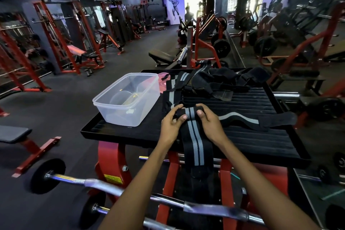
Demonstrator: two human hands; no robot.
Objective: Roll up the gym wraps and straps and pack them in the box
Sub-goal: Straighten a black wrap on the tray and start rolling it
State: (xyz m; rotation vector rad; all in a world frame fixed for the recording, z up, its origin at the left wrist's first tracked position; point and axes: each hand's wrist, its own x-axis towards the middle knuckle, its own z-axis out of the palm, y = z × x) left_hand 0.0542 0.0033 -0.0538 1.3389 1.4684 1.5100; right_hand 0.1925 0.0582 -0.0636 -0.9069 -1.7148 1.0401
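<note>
Pinching the striped wrap [194, 132] between them, left hand [172, 124] and right hand [210, 123] curl their fingers [182, 117].

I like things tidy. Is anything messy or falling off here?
Yes. The striped wrap that both hands grip, left hand and right hand, dangles over the near edge of the black platform. Behind it, more wraps and straps lie in a tangled heap.
</note>
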